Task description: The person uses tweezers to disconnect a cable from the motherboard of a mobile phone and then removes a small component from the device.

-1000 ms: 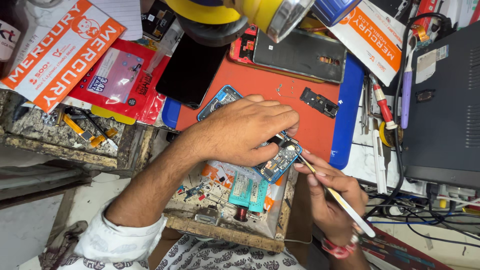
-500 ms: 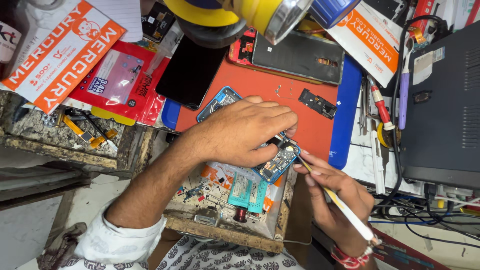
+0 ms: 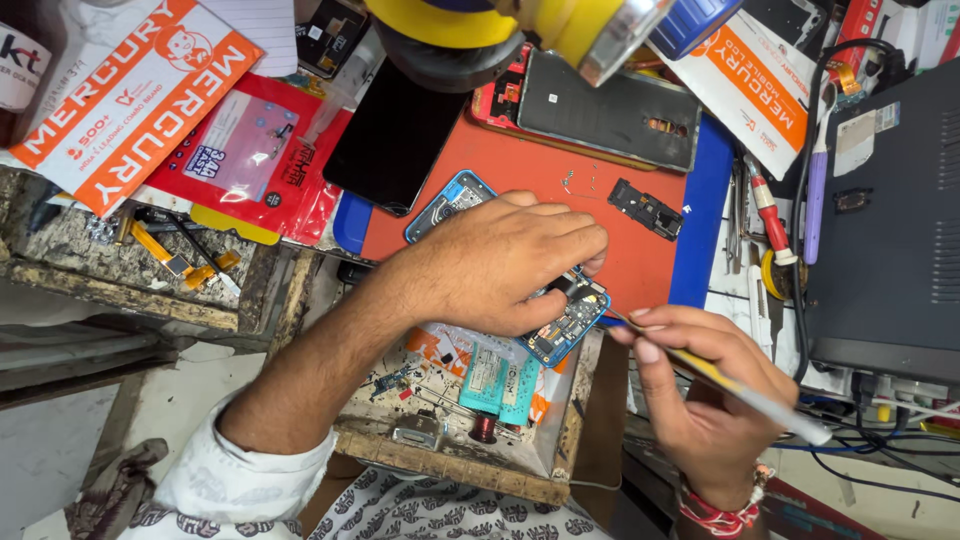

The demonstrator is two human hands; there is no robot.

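Pressing down on an opened blue-framed phone (image 3: 560,320) at the near edge of the orange mat (image 3: 600,190), the left hand (image 3: 500,265) lies curled over it while the right hand (image 3: 700,400) pinches a slim tool (image 3: 740,390) touching the phone's corner, with orange-and-white packets (image 3: 120,90) far left and a red pouch (image 3: 250,150) beside them.
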